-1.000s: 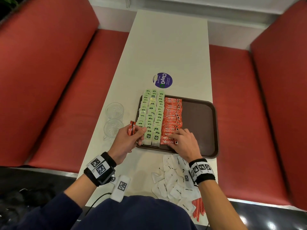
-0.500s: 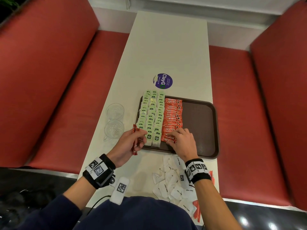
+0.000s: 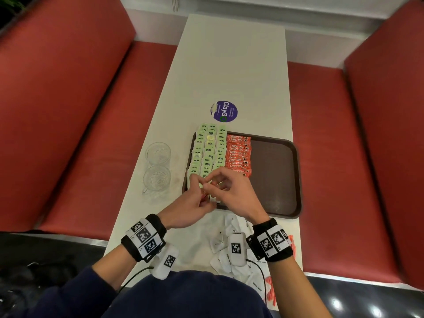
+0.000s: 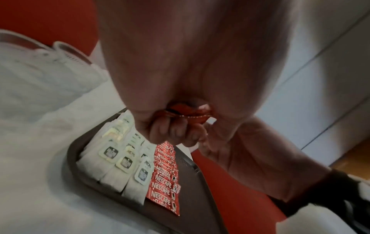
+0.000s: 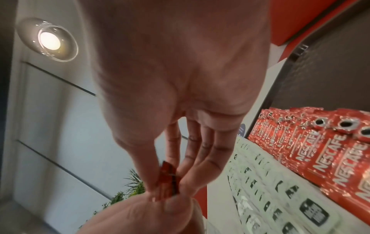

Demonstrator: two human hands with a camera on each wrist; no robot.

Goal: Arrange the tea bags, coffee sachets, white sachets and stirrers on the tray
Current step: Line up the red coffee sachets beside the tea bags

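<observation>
A brown tray (image 3: 275, 180) holds three rows of green tea bags (image 3: 208, 152) (image 4: 124, 163) (image 5: 266, 186) on its left and a column of red coffee sachets (image 3: 238, 154) (image 4: 162, 182) (image 5: 324, 150) beside them. Both hands meet above the tray's near left corner. My left hand (image 3: 202, 191) (image 4: 174, 131) grips a small bunch of red coffee sachets (image 4: 188, 114). With thumb and forefinger, my right hand (image 3: 212, 183) (image 5: 166, 186) pinches the end of one red sachet (image 5: 167, 178) sticking out of that bunch. White sachets (image 3: 220, 246) lie heaped on the table near me, with red-striped stirrers (image 3: 269, 288) at their right.
Two empty glass cups (image 3: 158, 152) (image 3: 157, 179) stand on the table left of the tray. A round purple sticker (image 3: 223, 111) lies beyond it. The tray's right half (image 3: 273, 171) is bare. Red bench seats (image 3: 80, 134) flank the narrow white table (image 3: 229, 65).
My right hand has lifted off the coffee row and moved left to the left hand. The left hand has come right, over the tray's corner, still holding the red sachets.
</observation>
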